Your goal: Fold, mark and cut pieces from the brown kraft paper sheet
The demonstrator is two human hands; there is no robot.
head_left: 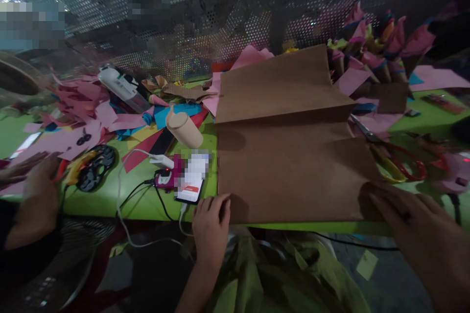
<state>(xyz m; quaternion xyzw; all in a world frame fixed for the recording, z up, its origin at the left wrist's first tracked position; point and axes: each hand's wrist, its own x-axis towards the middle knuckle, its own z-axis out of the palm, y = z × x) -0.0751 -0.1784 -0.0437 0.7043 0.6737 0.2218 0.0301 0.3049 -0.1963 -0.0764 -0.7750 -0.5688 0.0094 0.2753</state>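
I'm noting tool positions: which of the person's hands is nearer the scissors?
Right. The right hand rests on the brown paper's near right corner, just below the scissors; the left hand holds the opposite corner, by the phone.

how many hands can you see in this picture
3: the left hand on the near left corner of the brown paper, the right hand on its near right corner, and another person's hand at the far left table edge.

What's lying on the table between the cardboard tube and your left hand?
In the head view, a phone with a white cable plugged in lies on the green table between the cardboard tube and the left hand, beside the brown paper sheet.
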